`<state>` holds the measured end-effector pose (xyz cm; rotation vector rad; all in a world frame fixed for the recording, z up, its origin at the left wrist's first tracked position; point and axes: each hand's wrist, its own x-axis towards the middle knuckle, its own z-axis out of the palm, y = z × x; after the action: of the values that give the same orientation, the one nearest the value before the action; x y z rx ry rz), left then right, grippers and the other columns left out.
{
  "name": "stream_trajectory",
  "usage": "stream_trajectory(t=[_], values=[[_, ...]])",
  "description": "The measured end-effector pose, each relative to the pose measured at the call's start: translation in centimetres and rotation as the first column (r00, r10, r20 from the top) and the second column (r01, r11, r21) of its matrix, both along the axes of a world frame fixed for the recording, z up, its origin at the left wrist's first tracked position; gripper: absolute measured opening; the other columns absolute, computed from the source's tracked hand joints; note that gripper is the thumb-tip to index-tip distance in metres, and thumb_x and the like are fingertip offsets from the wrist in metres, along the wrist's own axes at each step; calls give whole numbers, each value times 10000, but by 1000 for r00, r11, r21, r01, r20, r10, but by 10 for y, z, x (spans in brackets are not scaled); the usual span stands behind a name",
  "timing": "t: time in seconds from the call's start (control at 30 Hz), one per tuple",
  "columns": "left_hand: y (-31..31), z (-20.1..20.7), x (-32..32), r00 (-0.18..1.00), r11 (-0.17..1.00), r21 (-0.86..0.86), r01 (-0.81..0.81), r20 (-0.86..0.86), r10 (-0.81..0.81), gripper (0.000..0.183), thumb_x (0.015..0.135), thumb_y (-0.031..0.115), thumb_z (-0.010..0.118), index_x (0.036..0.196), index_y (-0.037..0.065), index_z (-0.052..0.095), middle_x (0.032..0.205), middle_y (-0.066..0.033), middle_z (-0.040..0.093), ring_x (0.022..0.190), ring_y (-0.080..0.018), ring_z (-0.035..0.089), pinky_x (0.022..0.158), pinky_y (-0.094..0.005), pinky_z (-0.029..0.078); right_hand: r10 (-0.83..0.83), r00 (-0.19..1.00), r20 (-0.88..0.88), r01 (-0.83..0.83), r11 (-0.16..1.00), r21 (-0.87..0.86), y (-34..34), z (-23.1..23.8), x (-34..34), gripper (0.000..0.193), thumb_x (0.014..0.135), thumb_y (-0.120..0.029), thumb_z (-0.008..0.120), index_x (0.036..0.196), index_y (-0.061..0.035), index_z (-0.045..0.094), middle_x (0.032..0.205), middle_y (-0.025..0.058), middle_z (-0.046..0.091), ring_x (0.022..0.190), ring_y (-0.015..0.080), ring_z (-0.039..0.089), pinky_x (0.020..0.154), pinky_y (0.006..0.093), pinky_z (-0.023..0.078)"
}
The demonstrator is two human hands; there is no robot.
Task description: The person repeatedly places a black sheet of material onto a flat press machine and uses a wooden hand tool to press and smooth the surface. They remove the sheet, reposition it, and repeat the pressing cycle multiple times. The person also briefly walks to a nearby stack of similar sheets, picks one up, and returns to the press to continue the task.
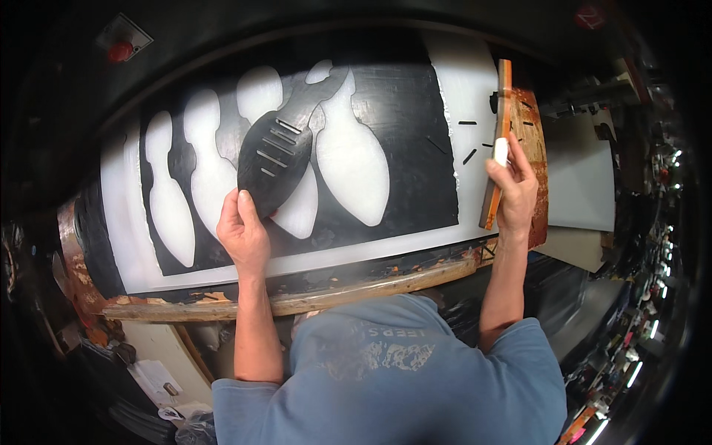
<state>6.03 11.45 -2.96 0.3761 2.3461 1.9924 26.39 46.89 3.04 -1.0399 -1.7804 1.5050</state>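
My left hand (245, 231) pinches the lower edge of a black sole-shaped piece (261, 152) with several slots through its wide part. The piece is raised at a tilt over a black sheet (415, 148), its narrow end pointing to the upper right. Several sole-shaped holes in the sheet let the white board (141, 267) below show through. My right hand (518, 185) grips a long, narrow orange-and-dark tool (506, 100), seen edge-on, perhaps a cutting die. A small white part (500, 152) sits along it by my fingers. The tool's far face is hidden.
Small black strips (469, 156) lie scattered on the white board to the right. A worn wooden rail (311, 300) runs along the near edge. A dark machine part overhangs the far side, with a red button (120, 51) at upper left. A pale panel (582, 178) stands at right.
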Motion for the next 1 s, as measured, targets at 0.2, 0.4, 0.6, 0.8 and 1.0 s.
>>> stream_trajectory(t=[0.2, 0.4, 0.6, 0.8, 1.0], values=[[3, 3, 1, 1000, 1000, -10, -17, 2, 17, 260, 1141, 145, 543, 1220, -60, 682, 890, 21, 655, 773, -34, 570, 674, -241, 556, 98, 943, 319, -231, 882, 411, -51, -20, -15, 845, 703, -239, 942, 1450, 9, 635, 1459, 267, 539, 1328, 370, 557, 1124, 495, 485], [5, 2, 2, 998, 996, 81, -24, 53, 20, 232, 1133, 134, 569, 1180, -60, 688, 843, 50, 595, 734, -19, 511, 633, -217, 479, 74, 898, 435, -382, 623, 683, -54, -38, -16, 805, 658, -264, 939, 1365, 27, 688, 1445, 304, 515, 1224, 421, 530, 1051, 538, 485], [3, 3, 0, 996, 991, -96, -93, -11, 92, 221, 1076, 164, 653, 1111, -49, 703, 762, -25, 585, 698, -95, 529, 626, -292, 460, -41, 889, 456, -324, 646, 691, -6, -49, 15, 765, 772, -251, 932, 1423, 33, 649, 1419, 247, 594, 1301, 394, 554, 1154, 511, 432], [11, -1, -1, 999, 994, 111, 6, 44, -11, 309, 1070, 114, 669, 1334, -46, 648, 1013, -66, 743, 816, -82, 670, 663, -264, 606, -79, 909, 410, -78, 932, 353, 2, -39, 32, 677, 869, -150, 881, 1473, 15, 622, 1456, 180, 600, 1297, 296, 607, 1121, 413, 469], [2, 16, -6, 974, 964, 266, -19, 221, -42, 318, 1090, 134, 633, 1357, -37, 637, 1060, -66, 737, 826, -97, 690, 664, -290, 651, 139, 933, 331, -284, 851, 443, -55, -32, 6, 740, 861, -165, 881, 1534, -82, 587, 1569, 207, 497, 1391, 325, 529, 1165, 437, 428]])
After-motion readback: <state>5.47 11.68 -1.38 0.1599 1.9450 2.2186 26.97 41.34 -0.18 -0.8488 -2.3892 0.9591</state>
